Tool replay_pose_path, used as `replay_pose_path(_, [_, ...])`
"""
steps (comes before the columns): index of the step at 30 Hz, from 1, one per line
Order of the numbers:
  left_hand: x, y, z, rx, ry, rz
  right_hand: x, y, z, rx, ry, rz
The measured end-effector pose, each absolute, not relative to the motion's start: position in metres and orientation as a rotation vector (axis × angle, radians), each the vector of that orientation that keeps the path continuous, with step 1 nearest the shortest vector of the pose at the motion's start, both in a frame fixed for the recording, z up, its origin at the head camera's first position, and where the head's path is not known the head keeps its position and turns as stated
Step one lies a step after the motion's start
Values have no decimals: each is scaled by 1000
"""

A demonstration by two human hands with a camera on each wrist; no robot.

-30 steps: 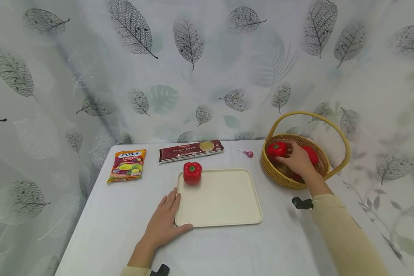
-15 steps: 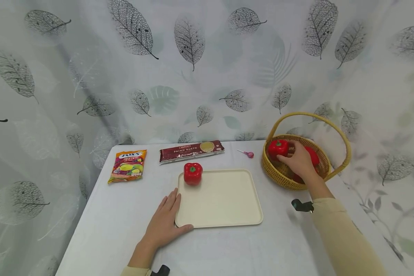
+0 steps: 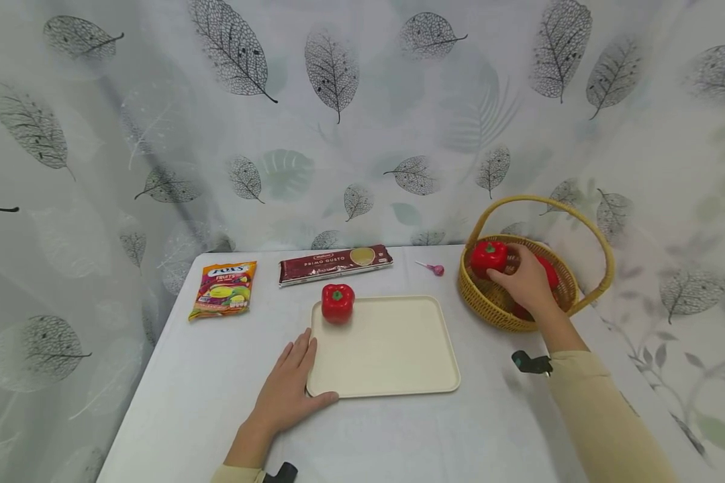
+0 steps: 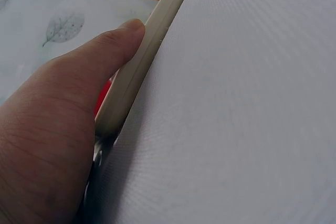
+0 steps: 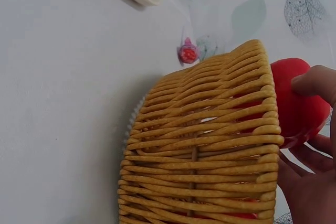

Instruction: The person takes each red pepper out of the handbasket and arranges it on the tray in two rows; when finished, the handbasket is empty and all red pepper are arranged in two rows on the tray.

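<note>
Inside the wicker basket (image 3: 489, 310), my right hand (image 3: 527, 280) grips a red bell pepper (image 3: 489, 257) between thumb and fingers. In the right wrist view that bell pepper (image 5: 299, 100) shows just above the basket's rim, the thumb on its side. More red peppers (image 3: 546, 272) lie in the basket, partly hidden by the hand. My left hand (image 3: 286, 389) lies with straight fingers along the left side of a cream tray (image 3: 393, 349), its thumb on the front rim. Another red bell pepper (image 3: 337, 304) stands on the tray's back left corner.
An orange candy bag (image 3: 223, 290) lies at the table's back left. Behind the tray are a long brown biscuit packet (image 3: 335, 265) and a small lollipop (image 3: 437, 270). The basket's tall handle (image 3: 540, 198) arches over its opening. A leaf-patterned curtain (image 3: 362, 134) hangs behind the table.
The bell pepper in my right hand has shifted slightly upward and right within the basket. My left hand and the tray have stayed put.
</note>
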State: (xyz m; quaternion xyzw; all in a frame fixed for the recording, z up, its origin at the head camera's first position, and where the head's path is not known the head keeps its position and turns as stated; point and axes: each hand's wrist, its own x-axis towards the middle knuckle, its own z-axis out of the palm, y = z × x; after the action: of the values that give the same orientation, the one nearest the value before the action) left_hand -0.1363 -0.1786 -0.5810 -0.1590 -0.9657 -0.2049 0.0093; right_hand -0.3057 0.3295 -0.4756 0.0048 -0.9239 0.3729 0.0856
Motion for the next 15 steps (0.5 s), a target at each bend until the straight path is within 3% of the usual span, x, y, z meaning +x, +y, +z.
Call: replay_pose_path(15, [-136, -177, -578, -490, -3023, -650, -292, 325, -467, 30, -2712, 1168])
